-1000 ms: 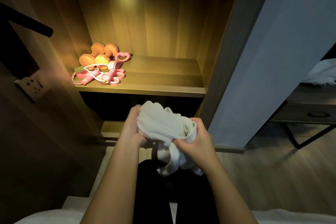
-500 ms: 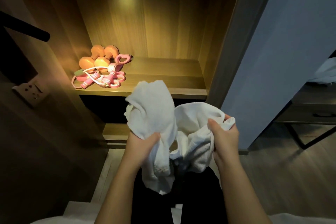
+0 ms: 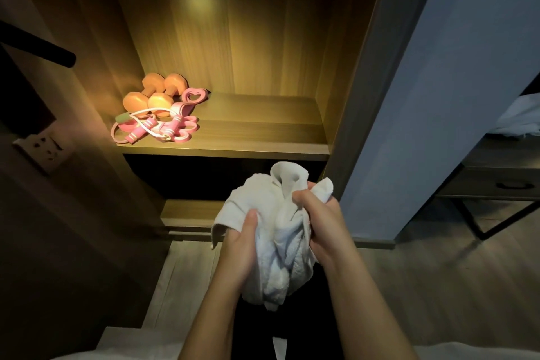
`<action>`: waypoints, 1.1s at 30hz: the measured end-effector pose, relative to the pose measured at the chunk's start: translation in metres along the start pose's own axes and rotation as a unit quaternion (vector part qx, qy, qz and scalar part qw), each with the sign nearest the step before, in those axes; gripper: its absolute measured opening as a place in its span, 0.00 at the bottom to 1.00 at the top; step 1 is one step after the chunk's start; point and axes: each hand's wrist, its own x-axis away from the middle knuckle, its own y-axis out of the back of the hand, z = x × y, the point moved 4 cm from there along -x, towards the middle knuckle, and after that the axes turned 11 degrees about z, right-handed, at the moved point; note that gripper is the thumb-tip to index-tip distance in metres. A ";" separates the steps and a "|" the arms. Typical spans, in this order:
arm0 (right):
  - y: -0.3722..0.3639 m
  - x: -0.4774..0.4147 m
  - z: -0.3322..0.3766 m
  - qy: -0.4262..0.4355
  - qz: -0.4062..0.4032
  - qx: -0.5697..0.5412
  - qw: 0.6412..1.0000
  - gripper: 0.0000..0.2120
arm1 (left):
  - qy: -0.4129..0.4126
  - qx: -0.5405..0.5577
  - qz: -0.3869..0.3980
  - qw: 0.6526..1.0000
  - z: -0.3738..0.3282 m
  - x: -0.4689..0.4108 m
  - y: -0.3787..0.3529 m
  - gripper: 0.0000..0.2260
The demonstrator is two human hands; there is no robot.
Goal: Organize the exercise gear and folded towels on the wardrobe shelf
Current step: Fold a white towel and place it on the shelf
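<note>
Warmly lit from above, a wooden wardrobe shelf (image 3: 263,128) is seen ahead, with a dim wood floor (image 3: 438,272) below. A crumpled white towel (image 3: 271,213) is held in the air in front of and below the shelf's front edge, towards its right end, and is not touching it. The towel is gripped by both hands, which are close together: the left hand (image 3: 239,245) is closed round the lower left of the bundle with the thumb pressed on top, and the right hand (image 3: 321,225) is clenched on a bunched fold at the upper right. Loose ends of the cloth hang down between the wrists.

On the shelf, two orange dumbbells (image 3: 155,96) are set side by side in the back left corner. A pink skipping rope (image 3: 146,128) is piled just in front of them, near the left front corner, and a pink heart-shaped handle (image 3: 194,95) lies just beside the dumbbells. A wall socket (image 3: 43,145) is seen at far left. At far right, a white cloth (image 3: 520,120) lies on a dark counter (image 3: 502,181).
</note>
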 end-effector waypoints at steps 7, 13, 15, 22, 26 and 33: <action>0.009 0.004 -0.013 -0.030 -0.020 0.183 0.982 0.04 | -0.038 -0.109 0.049 0.992 0.000 0.006 -0.012 0.08; 0.029 0.014 -0.015 -0.038 -0.090 0.116 0.988 0.17 | -0.062 0.001 -0.062 0.996 -0.006 0.008 0.004 0.10; 0.037 0.015 -0.010 -0.037 -0.128 0.097 0.986 0.13 | -0.073 -0.033 -0.094 0.992 -0.009 0.006 0.009 0.10; 0.063 0.009 0.027 -0.013 -0.248 0.008 0.969 0.21 | -0.141 -0.155 -0.006 0.978 -0.022 0.021 0.021 0.13; 0.039 0.001 0.026 0.016 -0.224 -0.014 0.974 0.09 | -0.178 -0.161 0.025 0.971 -0.030 0.024 0.006 0.11; 0.029 0.001 -0.021 -0.074 -0.102 0.027 0.992 0.25 | -0.131 -0.066 -0.023 0.989 -0.016 0.024 0.016 0.07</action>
